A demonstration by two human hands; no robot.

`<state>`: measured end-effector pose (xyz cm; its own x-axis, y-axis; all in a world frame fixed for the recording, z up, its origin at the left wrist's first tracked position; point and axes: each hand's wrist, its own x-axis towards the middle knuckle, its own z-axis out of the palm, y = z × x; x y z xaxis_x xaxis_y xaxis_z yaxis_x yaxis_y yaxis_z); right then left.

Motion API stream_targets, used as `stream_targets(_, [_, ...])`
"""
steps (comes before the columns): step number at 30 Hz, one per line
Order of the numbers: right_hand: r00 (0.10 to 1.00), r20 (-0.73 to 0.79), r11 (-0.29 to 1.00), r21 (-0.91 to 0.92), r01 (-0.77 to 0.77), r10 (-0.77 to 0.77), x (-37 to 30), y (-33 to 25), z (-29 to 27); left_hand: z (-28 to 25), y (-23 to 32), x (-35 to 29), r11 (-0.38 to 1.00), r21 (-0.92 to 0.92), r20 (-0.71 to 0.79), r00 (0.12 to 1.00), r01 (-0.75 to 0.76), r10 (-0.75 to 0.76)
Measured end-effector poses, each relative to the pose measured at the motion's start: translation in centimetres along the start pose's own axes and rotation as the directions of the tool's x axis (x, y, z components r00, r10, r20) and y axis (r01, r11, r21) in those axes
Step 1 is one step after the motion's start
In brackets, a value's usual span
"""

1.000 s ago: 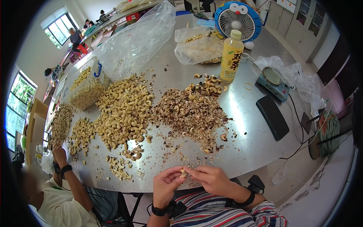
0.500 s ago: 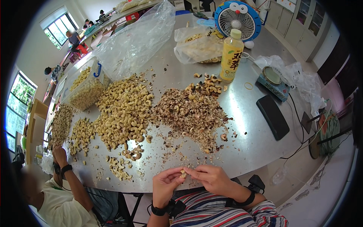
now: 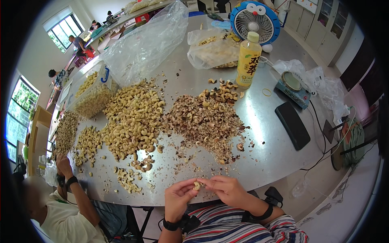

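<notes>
A: Where is the nut (image 3: 197,186)?

B: Between the two hands, above the near edge of the table (image 3: 273,164), in front of the striped shirt (image 3: 233,227).

A: Which hand has it?

B: The left hand (image 3: 177,197), by the look of it. Its thumb and forefinger are pinched close on the nut, leaving no visible gap, and the other fingers are curled behind.

A: And the right hand (image 3: 230,192)?

B: It comes in from the right, its fingertips drawn together at the nut's right side. They seem to touch it, but there is no telling whether they grip anything; the tips hide the spot.

A: How does the nut lie?

B: It sits just right of the left fingertips and just left of the right ones. It is pale and curved, and its long axis seems to run roughly near to far, though it is too small to be sure.

A: What lies around the hands?

B: The brown heap of skins (image 3: 202,123) is on the far side of both. A small cluster of nuts (image 3: 127,181) lies to the left, nearer the left hand, with the large pile of nuts (image 3: 131,115) beyond, far left.
</notes>
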<state>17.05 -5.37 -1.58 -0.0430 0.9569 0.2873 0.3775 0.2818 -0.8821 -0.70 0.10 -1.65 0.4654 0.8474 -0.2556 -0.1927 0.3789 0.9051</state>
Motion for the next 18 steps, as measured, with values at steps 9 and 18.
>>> stream_targets(9, [1.000,-0.009,0.999,0.041,-0.011,0.012,0.24,-0.45,0.16,0.15,-0.42,0.28,0.977,-0.214,0.038,0.999,0.009,-0.001])
stream_targets(18, [0.999,0.033,0.999,-0.042,0.000,0.002,0.04,-0.55,-0.03,0.28,-0.33,0.15,0.980,-0.201,0.020,1.000,-0.007,0.012])
